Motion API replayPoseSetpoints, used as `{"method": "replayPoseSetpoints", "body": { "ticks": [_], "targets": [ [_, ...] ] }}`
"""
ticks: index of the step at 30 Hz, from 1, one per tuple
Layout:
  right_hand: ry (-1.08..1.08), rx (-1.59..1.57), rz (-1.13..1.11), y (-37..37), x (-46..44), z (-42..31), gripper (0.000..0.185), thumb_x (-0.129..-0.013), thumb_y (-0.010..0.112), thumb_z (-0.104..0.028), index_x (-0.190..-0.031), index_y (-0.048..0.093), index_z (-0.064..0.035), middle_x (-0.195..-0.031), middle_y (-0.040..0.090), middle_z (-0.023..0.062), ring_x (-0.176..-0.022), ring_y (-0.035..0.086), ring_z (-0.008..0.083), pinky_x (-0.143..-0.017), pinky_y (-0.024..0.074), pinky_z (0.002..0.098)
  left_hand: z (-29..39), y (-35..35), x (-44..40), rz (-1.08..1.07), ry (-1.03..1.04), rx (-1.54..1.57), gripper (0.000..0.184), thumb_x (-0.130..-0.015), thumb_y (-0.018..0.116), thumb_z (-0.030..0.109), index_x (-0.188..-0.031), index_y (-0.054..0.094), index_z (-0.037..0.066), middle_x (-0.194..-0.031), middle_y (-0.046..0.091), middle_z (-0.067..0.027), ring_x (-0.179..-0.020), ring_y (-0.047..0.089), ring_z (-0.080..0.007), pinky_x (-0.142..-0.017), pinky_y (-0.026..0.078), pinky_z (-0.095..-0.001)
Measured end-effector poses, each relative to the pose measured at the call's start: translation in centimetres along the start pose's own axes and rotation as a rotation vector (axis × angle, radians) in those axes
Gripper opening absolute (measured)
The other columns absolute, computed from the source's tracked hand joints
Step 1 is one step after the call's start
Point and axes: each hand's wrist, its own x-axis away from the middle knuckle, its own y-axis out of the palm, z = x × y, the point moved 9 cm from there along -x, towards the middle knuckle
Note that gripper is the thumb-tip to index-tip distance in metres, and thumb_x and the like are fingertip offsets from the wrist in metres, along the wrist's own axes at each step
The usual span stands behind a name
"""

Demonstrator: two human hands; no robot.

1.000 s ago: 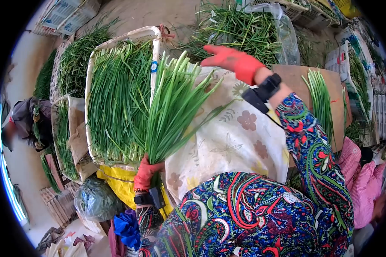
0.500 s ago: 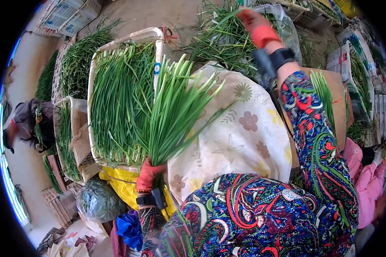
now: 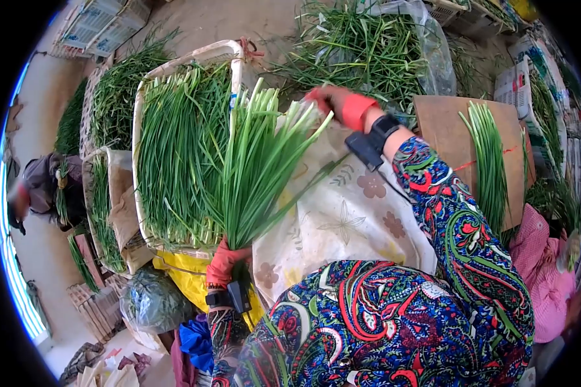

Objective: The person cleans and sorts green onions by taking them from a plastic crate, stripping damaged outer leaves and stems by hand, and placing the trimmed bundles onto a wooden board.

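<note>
My left hand [image 3: 226, 263], in a red glove, is closed round the leafy lower end of a bunch of garlic chives [image 3: 255, 174]. The bunch fans upward, its pale stem ends at the top. By those stem ends is my right hand [image 3: 337, 104], also with red on it; its fingers are smeared by motion, and I cannot tell whether they touch the stems. Behind the bunch stands a white basket [image 3: 137, 138] packed with chives. A pale flowered cloth [image 3: 342, 222] spreads in front of my body.
A heap of loose green leaves [image 3: 374, 51] lies on plastic at the top. On the right, more chives [image 3: 489, 161] rest on a brown board [image 3: 439, 122]. One person [image 3: 48, 184] is at the far left; a pink sleeve [image 3: 542, 277] shows at the right. A filled plastic bag [image 3: 152, 300] sits lower left.
My right hand has come down and left from above the leaf heap to the top of the bunch. My left hand keeps its hold on the bunch, nearly still.
</note>
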Motion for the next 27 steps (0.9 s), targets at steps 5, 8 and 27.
{"method": "replayPoseSetpoints", "body": {
  "ticks": [5,8,27],
  "targets": [
    [-0.327,-0.938,0.283,-12.7,0.7,-10.1,0.026,-0.087,0.048,-0.019,-0.098,0.055,0.0041,-0.081,0.061,0.0103,-0.074,0.058,0.0147,-0.069,0.0503,0.0241,-0.6,-0.1,0.2,-0.057,0.007,0.021,0.046,-0.067,0.064,-0.005,-0.111,0.051,0.003,-0.085,0.061,-0.0064,-0.068,0.058,-0.0164,-0.06,0.047,-0.026],
    [-0.251,-0.101,0.248,-11.4,2.6,-9.4,0.027,-0.085,0.052,-0.02,-0.104,0.054,-0.0008,-0.093,0.061,0.0119,-0.079,0.06,0.0165,-0.068,0.0507,0.0227,-0.7,-0.1,-0.4,-0.103,0.052,-0.004,0.049,-0.068,0.066,-0.001,-0.113,0.048,0.003,-0.083,0.061,-0.007,-0.067,0.058,-0.0164,-0.059,0.048,-0.0255],
    [-0.763,2.096,0.834,-0.6,10.5,-17.7,0.041,-0.072,0.059,-0.026,-0.107,0.055,-0.0054,-0.1,0.058,0.0161,-0.094,0.055,0.0269,-0.082,0.0437,0.0343,0.2,-0.2,-0.2,-0.03,0.09,0.019,0.051,-0.066,0.067,-0.005,-0.113,0.049,0.002,-0.081,0.06,-0.0051,-0.063,0.055,-0.0144,-0.057,0.046,-0.0255]
  ]
}}
